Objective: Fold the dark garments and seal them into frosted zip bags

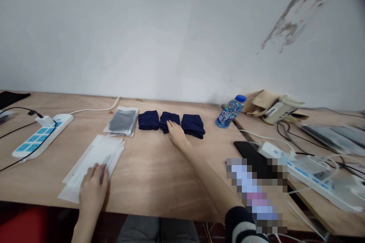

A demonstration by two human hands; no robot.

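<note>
My left hand [94,186] lies on a stack of frosted white plastic bags [98,148] near the table's front edge. Its fingers are bent and closed against the top bag. Stretched far forward, my right hand [176,133] touches the middle one of three folded navy cloths [168,116], its fingers extended over the front of it. Another folded navy cloth [148,120] sits to its left, and a third navy cloth [194,125] to its right. Left of the row lies a zip bag with a dark folded item [122,120] inside, on other bags.
A power strip [42,136] with cables lies at the left. A tilted-looking drink bottle [230,112] stands right of the cloths, near a paper cup [281,109] and brown paper. Farther right are a black pouch-like item [248,152] and another power strip [302,172].
</note>
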